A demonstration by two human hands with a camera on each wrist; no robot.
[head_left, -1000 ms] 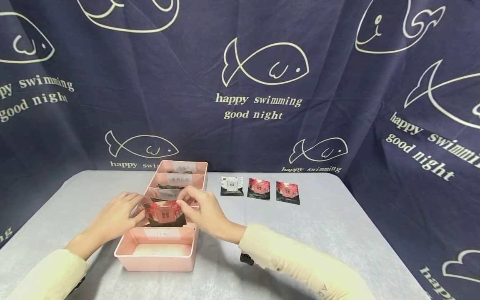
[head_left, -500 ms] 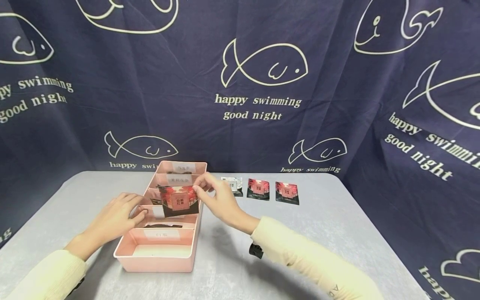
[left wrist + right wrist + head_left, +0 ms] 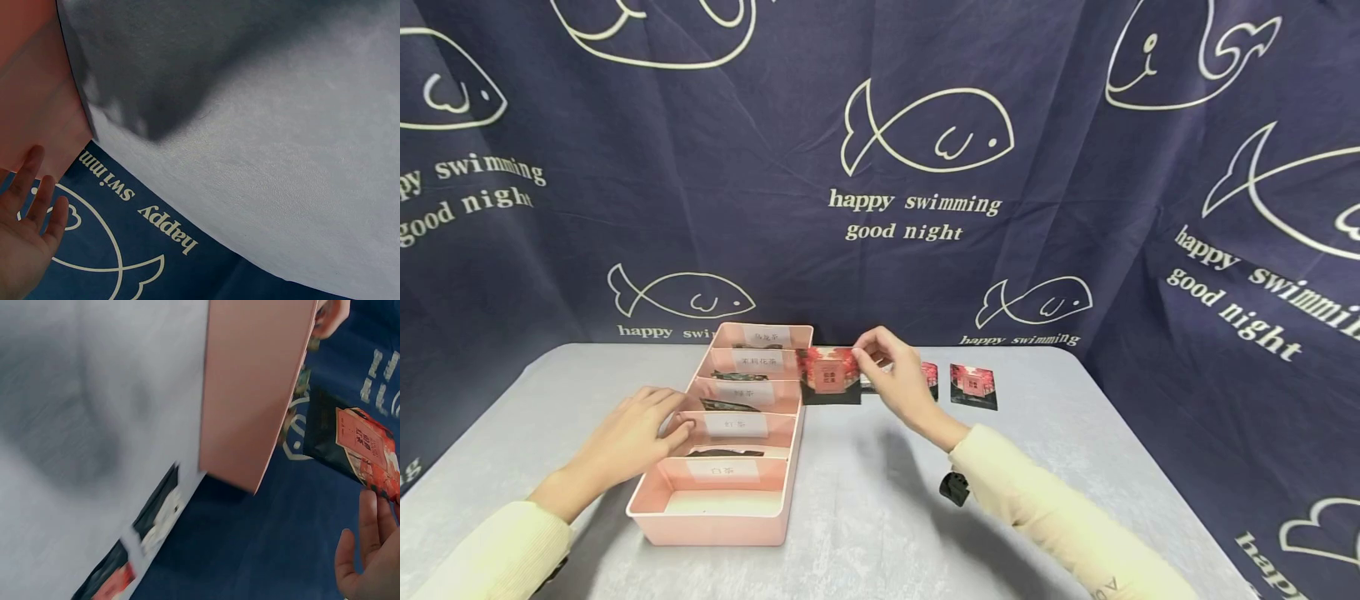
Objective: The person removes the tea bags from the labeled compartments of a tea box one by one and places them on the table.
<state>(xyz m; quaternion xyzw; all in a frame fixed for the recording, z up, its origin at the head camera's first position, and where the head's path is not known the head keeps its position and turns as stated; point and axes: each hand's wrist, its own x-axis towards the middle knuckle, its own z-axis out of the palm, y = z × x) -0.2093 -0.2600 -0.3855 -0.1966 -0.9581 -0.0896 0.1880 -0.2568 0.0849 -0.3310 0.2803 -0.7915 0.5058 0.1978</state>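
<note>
In the head view my right hand [image 3: 895,375] pinches the right edge of a red-and-black tea sachet [image 3: 830,379]. It hangs upright just right of the box's far half. The right wrist view shows the same tea sachet [image 3: 359,440] above my fingers [image 3: 369,519]. My left hand [image 3: 632,429] rests at the left rim of a long pink divided box [image 3: 715,527], its thumb inside the rim. In the left wrist view, straight fingers [image 3: 56,219] lie by the box's outer wall [image 3: 37,112].
Paper labels mark the box's compartments; dark sachets lie in several, while the nearest shows its bare floor. On the grey table [image 3: 865,500], a red sachet [image 3: 973,386] lies at the right. Another red sachet [image 3: 931,379] and a pale one are partly hidden behind my right hand.
My right hand has lifted the tea sachet out of the box's second-nearest compartment and carried it right and away, past the box's right rim. My left hand has stayed put.
</note>
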